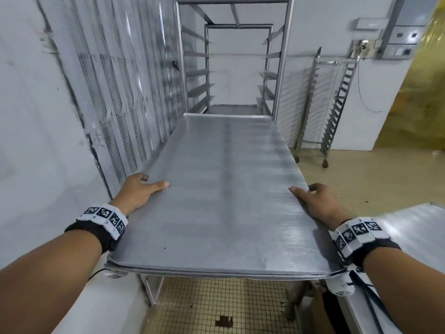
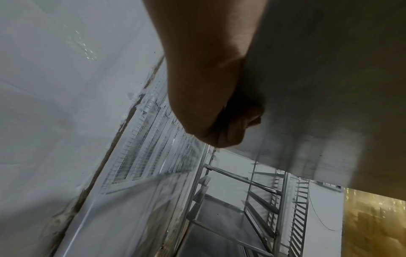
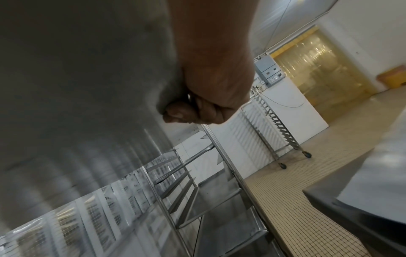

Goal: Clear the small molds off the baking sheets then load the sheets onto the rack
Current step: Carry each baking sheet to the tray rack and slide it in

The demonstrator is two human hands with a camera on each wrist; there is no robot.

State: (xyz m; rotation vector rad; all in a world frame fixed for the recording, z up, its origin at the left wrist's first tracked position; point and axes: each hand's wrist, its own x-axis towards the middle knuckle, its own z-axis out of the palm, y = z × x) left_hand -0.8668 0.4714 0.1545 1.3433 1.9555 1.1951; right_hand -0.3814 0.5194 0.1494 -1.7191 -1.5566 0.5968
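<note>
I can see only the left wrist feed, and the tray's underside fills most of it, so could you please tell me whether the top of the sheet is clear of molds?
Observer: Yes. In the head view the top of the baking sheet is bare, with no molds on it.
Operator: Thank you. Is the other hand on it as well?
Observer: The right hand grips the right edge with the thumb on top, and the left hand mirrors it on the left edge.
Operator: And where is the far edge?
Observer: It sits at the front opening of the rack, lined up between the two front posts. I cannot tell whether it rests on a runner yet.
</note>
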